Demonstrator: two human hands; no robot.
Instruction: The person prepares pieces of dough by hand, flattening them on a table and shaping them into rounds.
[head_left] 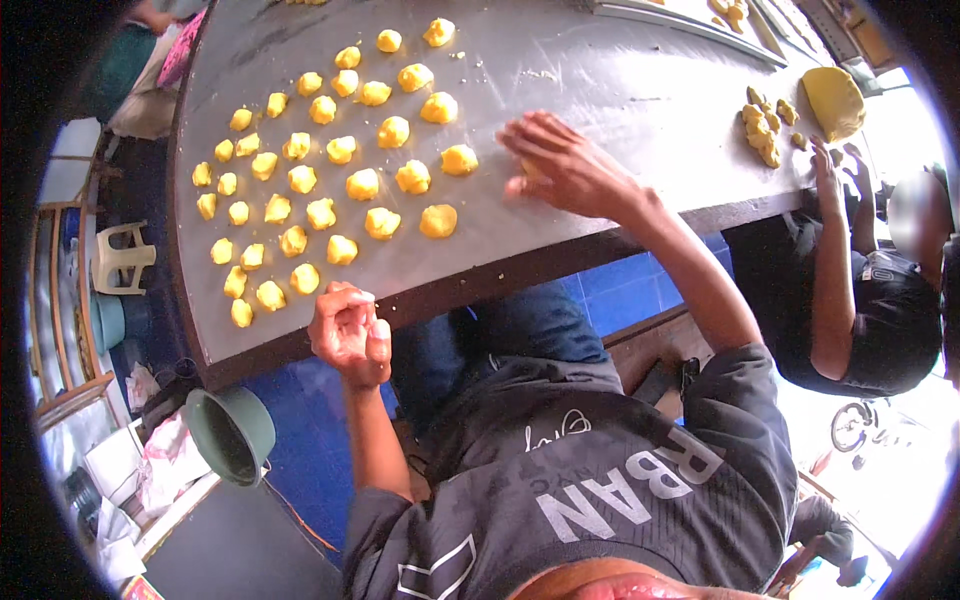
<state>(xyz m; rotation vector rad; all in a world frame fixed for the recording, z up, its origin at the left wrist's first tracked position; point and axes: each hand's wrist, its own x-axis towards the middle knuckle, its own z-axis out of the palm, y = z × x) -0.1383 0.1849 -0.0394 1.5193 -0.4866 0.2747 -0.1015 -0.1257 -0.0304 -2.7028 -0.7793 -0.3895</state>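
Right hand [568, 172] over dough [531, 172], left hand [352, 335] half-curled; dough balls [362, 184] (yellow) alongside

At ten o'clock, yellow dough balls [413, 177] dot a grey tabletop [600, 85]; at five, a charcoal T-shirt [640, 430] bears pale lettering [590, 508]; at eight, a green basin [256, 412]; at nine, a cream stool [125, 258].

Yellow lumps [362, 184] (dough-like) near 2 hands [565, 168]
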